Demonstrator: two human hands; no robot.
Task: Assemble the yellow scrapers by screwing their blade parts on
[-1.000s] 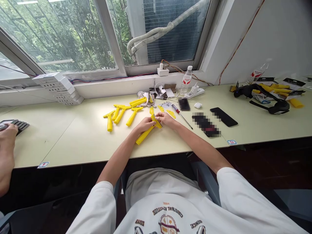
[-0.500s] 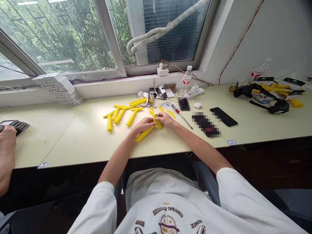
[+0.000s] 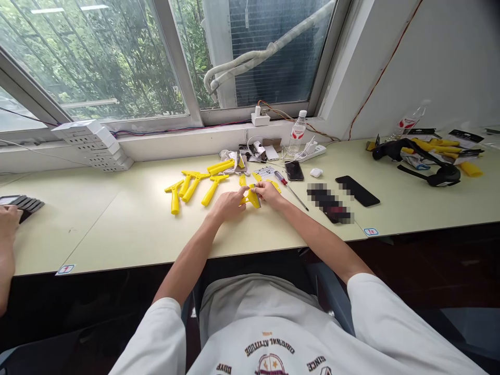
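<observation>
A yellow scraper (image 3: 253, 198) with a grey blade edge is held between both hands, just above the table. My left hand (image 3: 230, 204) closes around its handle, which is mostly hidden under the fingers. With thumb and fingers, my right hand (image 3: 267, 191) pinches the upper right of the scraper's head. Small flat yellow pieces (image 3: 275, 186) and a printed white sheet (image 3: 264, 172) lie just beyond my hands. A screwdriver (image 3: 291, 190) with a red and dark handle rests to the right. Several yellow scraper handles (image 3: 195, 186) are spread out to the left.
Phones (image 3: 294, 171), a white earbud case (image 3: 316, 172) and a black slab (image 3: 357, 190) lie to the right. A water bottle (image 3: 298, 134) stands by a power strip (image 3: 312, 151) near the window. At the far left, another person's hand (image 3: 8, 224) touches dark stacked pieces (image 3: 27, 204).
My left hand has shifted over the scraper's handle, which stuck out below it before. The scraper has turned slightly in my hands. The other person's hand moved a little left.
</observation>
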